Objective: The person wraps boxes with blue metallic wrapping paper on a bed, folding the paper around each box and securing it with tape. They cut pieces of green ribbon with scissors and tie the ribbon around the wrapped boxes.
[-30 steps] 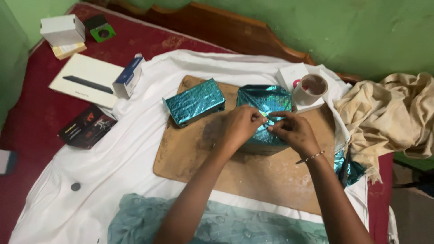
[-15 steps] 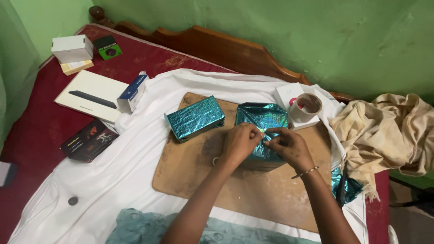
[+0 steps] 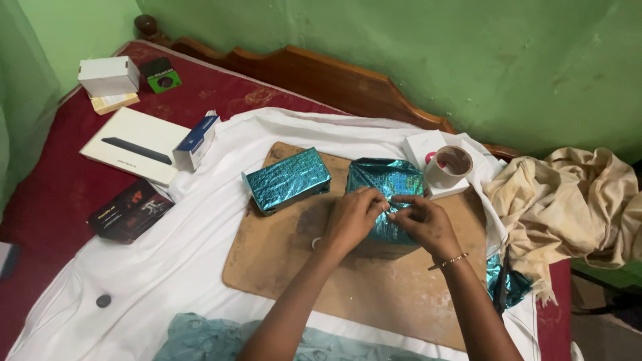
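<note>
Altogether two teal foil parcels (image 3: 287,179) on one board (image 3: 374,281), both hands (image 3: 388,217) together, pinching the right one's foil.

Two parcels (image 3: 287,179) on board (image 3: 374,281); tape roll (image 3: 449,166) behind

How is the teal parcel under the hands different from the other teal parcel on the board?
The right parcel is held by the left hand and right hand, which pinch its foil at the near side; the left parcel lies untouched. The right parcel's foil looks loose and crumpled, while the left parcel's is smooth and tight. Both have shiny teal foil and lie on the board.
</note>
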